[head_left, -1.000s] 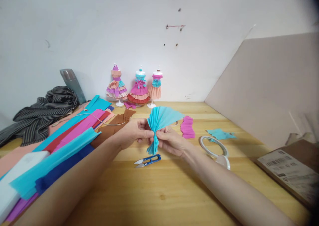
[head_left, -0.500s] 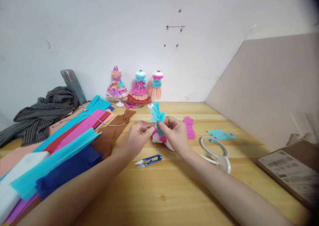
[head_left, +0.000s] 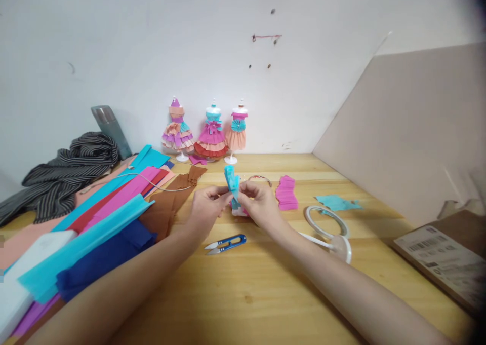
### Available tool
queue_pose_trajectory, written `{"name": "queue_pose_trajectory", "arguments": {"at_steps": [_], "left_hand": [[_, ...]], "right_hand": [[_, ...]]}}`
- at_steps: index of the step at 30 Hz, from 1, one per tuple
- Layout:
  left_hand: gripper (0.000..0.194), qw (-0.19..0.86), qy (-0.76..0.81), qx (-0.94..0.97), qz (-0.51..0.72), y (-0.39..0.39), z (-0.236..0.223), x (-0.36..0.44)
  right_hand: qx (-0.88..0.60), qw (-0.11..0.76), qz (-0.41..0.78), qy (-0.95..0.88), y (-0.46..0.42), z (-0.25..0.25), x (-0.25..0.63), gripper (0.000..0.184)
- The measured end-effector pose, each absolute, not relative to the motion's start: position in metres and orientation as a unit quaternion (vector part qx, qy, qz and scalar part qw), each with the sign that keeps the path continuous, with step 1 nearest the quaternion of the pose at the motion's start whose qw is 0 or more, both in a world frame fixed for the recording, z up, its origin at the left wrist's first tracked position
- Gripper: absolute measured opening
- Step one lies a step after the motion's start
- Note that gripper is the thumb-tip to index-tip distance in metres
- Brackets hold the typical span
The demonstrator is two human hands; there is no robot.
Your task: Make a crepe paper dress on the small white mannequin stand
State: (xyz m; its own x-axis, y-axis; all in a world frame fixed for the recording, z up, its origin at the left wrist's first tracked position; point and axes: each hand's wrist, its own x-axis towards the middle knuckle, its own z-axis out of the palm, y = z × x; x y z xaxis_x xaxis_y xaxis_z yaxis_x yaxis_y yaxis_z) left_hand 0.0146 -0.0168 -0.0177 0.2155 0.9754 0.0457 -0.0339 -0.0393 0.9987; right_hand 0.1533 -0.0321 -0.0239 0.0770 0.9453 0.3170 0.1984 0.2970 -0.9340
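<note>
Both my hands meet over the middle of the wooden table (head_left: 243, 294). My left hand (head_left: 207, 205) and my right hand (head_left: 260, 203) pinch a pleated turquoise paper piece (head_left: 231, 182), folded into a narrow upright bundle between my fingertips. Just under my right hand a small white and pink object (head_left: 240, 212) peeks out, mostly hidden. Blue thread snips (head_left: 226, 243) lie on the table in front of my hands.
Stacked crepe paper sheets (head_left: 94, 218) in turquoise, pink, red, blue and brown lie at left, beside striped cloth (head_left: 64, 173) and a grey bottle (head_left: 111, 129). Three paper-dressed mannequins (head_left: 210, 132) stand by the wall. A tape ring (head_left: 326, 221), pink pleats (head_left: 286, 193), turquoise scrap (head_left: 336, 203) and labelled package (head_left: 444, 264) lie right.
The turquoise paper was a wide open fan one second ago; my hands have squeezed it into a narrow upright bundle and moved slightly away from me.
</note>
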Motion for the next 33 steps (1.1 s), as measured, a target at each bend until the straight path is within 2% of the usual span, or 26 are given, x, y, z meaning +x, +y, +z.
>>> {"name": "queue_pose_trajectory", "arguments": {"at_steps": [9, 16, 21, 23, 26, 29, 31, 33], "left_hand": [[0.026, 0.447, 0.405, 0.634, 0.484, -0.023, -0.019, 0.010], [0.028, 0.407, 0.420, 0.657, 0.475, -0.031, -0.015, 0.010], [0.022, 0.389, 0.423, 0.684, 0.450, -0.031, -0.022, 0.012], [0.018, 0.398, 0.420, 0.681, 0.449, -0.028, -0.020, 0.011], [0.012, 0.464, 0.400, 0.644, 0.458, -0.019, -0.013, 0.007], [0.026, 0.624, 0.290, 0.617, 0.381, -0.009, -0.004, 0.002], [0.035, 0.702, 0.207, 0.595, 0.332, -0.005, 0.000, -0.001], [0.041, 0.729, 0.165, 0.582, 0.321, -0.004, 0.001, -0.003]], "right_hand": [[-0.523, 0.480, 0.163, -0.685, -0.045, -0.010, 0.153, 0.015], [-0.515, 0.478, 0.169, -0.691, -0.047, -0.012, 0.152, 0.018], [-0.523, 0.478, 0.170, -0.685, -0.044, -0.011, 0.154, 0.017], [-0.511, 0.497, 0.217, -0.667, -0.040, -0.012, 0.156, 0.021], [-0.440, 0.529, 0.411, -0.598, -0.035, -0.013, 0.160, 0.026], [-0.330, 0.505, 0.624, -0.496, -0.034, -0.010, 0.163, 0.027], [-0.286, 0.477, 0.690, -0.464, -0.035, -0.008, 0.163, 0.026], [-0.263, 0.461, 0.714, -0.458, -0.037, -0.008, 0.164, 0.025]]}}
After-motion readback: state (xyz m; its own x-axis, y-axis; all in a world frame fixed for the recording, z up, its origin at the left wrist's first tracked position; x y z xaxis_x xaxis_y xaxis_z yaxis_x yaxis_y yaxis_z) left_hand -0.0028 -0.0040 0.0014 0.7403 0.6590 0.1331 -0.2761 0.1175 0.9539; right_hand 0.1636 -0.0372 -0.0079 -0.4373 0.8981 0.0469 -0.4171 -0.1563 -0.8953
